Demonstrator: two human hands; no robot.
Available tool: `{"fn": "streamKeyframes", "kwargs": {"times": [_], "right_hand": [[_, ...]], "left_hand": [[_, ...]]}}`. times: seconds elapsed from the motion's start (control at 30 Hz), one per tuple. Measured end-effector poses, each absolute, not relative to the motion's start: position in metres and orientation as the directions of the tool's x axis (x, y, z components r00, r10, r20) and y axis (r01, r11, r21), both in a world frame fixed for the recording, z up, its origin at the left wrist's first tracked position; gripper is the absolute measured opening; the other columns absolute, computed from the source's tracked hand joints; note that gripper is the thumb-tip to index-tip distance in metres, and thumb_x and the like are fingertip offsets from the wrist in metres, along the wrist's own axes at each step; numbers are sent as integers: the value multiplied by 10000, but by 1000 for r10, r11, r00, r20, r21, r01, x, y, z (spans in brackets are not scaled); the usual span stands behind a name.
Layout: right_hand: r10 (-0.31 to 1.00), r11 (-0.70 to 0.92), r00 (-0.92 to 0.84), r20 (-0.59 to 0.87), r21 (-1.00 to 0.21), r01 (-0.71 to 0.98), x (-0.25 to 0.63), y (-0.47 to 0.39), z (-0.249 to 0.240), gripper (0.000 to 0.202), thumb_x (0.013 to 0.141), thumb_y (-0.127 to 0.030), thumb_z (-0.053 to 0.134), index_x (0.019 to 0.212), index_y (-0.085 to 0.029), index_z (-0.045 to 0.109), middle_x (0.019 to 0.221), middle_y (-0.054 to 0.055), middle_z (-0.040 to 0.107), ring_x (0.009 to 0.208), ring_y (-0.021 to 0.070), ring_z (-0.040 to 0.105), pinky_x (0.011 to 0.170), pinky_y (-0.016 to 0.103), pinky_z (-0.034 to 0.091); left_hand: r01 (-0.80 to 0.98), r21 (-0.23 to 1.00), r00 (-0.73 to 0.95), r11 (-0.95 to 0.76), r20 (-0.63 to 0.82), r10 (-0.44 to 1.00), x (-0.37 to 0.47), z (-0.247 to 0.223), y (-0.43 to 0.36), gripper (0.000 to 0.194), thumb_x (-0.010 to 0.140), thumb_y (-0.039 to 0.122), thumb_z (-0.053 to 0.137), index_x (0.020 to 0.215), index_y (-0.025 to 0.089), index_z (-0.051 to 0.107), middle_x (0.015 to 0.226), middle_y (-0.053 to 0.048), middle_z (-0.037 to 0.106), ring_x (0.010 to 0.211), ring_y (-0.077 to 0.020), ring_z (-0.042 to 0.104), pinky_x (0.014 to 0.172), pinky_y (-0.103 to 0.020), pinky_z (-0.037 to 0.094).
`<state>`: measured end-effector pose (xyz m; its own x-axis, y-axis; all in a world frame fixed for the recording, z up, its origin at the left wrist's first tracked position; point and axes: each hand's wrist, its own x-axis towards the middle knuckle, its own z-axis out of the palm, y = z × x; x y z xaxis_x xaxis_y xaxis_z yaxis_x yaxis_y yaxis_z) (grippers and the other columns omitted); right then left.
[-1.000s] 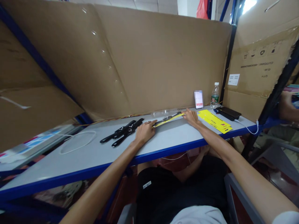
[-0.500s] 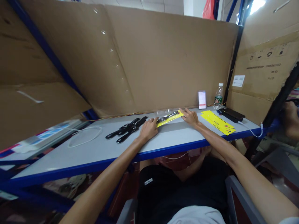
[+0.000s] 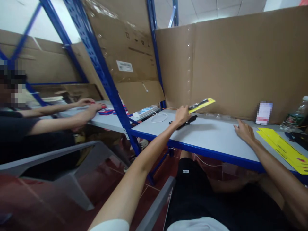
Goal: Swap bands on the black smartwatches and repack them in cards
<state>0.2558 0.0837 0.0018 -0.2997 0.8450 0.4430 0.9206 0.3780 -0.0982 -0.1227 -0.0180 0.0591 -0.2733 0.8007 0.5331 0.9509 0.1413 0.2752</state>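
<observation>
My left hand (image 3: pixel 182 115) grips one end of a yellow card (image 3: pixel 209 102), lifted above the table and slanting up to the right. On the card lies a long black tool (image 3: pixel 198 105), shaped like a spokeshave; its near end is hidden by my fingers. Just below that hand, more black tools (image 3: pixel 190 122) of the same look rest on the table, partly covered by my hand and wrist. My right hand (image 3: pixel 244 131) is open over the tabletop with its fingers stretched and nothing in them. To its right several yellow cards (image 3: pixel 279 146) are spread in an overlapping pile.
A phone (image 3: pixel 263 113) and a water bottle (image 3: pixel 295 112) stand at the back right of the grey table (image 3: pixel 211 138). Cardboard walls the back. A white cable (image 3: pixel 159 118) and power strip (image 3: pixel 145 111) are at left. Beyond a blue post (image 3: pixel 103 67), a co-worker's hands (image 3: pixel 90 107) handle something red.
The view has swung left, bringing the co-worker into sight. My left hand has raised the carded tool off the table; my right hand has let go of its far end.
</observation>
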Motion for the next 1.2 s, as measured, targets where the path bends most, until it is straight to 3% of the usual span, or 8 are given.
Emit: {"fn": "streamKeyframes", "kwargs": {"times": [0.1,0.27,0.43,0.6,0.73,0.93,1.2], "right_hand": [[857,364,-295,422,-89,927,254,82,1,536,1043,-384,439,1524,-155,497,1344,223,676,1155,346,678,951,447,499],[867,369,-307,393,-92,925,251,82,1,455,1044,-360,467,1439,-169,586,1335,205,684,1166,331,678,951,425,497],[871,368,-302,387,-107,924,251,81,1,429,1047,-356,473,1410,-174,611,1334,198,687,1168,328,678,954,419,493],[868,372,-305,392,-105,922,252,83,0,410,1050,-349,475,1394,-179,618,1339,187,686,1181,324,669,962,415,485],[870,374,-306,387,-115,920,252,84,0,392,1048,-336,475,1377,-187,629,1346,181,681,1199,308,659,967,393,480],[870,372,-309,384,-102,923,252,84,0,380,1049,-337,467,1344,-182,649,1337,162,688,1185,298,663,964,371,481],[873,370,-319,367,-75,926,249,83,0,352,1054,-320,452,1309,-189,657,1311,157,693,1167,296,672,943,364,492]], "left_hand": [[912,272,-405,308,465,787,-186,66,-21,421,914,394,630,1222,114,695,1165,-270,695,1106,-387,656,910,-440,455],[751,377,-655,541,327,681,-276,44,-46,568,844,572,674,1157,98,702,1161,-281,712,1137,-434,642,888,-472,473],[685,305,-728,661,247,640,-308,18,-63,701,683,667,780,1108,119,683,1201,-302,687,1228,-486,584,940,-523,453],[757,261,-653,599,300,695,-294,21,-44,665,754,566,763,1224,108,660,1426,-347,538,1358,-525,461,1025,-612,388],[851,213,-525,480,391,756,-263,34,-19,642,895,551,623,1352,100,608,1441,-322,532,1353,-472,484,1057,-573,400],[964,89,-268,252,301,915,-189,36,11,623,974,598,515,1413,158,566,1399,-227,610,1316,-373,552,1058,-438,433],[999,-29,38,-33,219,975,-82,33,61,582,980,547,543,1410,154,534,1413,-232,586,1318,-362,558,1056,-445,437]]}}
